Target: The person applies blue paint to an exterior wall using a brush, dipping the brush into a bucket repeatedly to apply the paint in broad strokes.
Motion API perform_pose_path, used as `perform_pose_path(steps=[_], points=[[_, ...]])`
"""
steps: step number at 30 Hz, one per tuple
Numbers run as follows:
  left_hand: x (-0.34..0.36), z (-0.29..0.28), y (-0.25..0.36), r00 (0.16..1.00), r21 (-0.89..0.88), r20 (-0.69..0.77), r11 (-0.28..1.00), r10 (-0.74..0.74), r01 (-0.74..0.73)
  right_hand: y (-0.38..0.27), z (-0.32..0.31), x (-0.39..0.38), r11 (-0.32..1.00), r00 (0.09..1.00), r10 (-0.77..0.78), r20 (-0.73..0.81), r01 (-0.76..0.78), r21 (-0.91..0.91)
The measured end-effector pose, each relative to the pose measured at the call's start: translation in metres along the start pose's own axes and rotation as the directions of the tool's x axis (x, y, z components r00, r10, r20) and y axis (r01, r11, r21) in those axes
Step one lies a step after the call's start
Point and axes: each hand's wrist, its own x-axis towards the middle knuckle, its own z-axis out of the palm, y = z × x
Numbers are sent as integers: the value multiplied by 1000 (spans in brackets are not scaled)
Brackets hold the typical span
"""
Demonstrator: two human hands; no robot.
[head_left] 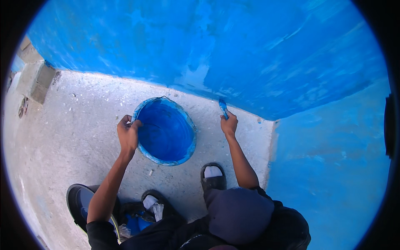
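My left hand (128, 132) grips the left rim of a round bucket (191, 146) whose inside is coated in blue paint (160, 131). The thumb reaches over the rim and the fingers stay outside. Farther right, my right hand (229, 123) is closed around the handle of a paintbrush (223, 107) smeared with blue. Its bristles meet the foot of the blue wall (250, 54), just above the floor. Paler, thinly coated patches show low on the wall, left of the brush.
Rough whitish concrete floor (96, 125) lies beneath me. A second blue wall (329, 166) meets the first at the right corner. Concrete blocks (35, 81) stand at the far left. A black bucket (75, 200) sits by my left arm, and a small white scrap (151, 172) lies near my feet.
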Motion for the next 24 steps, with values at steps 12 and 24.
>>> perform_pose_path(steps=[12,24], points=[[-2,-2,12,999,74,21,997,31,-33,-55,-76,-17,873,772,-308,-556,462,157],[0,1,7,1000,16,14,1000,3,-3,-3,-33,2,996,995,65,70,-69,62]])
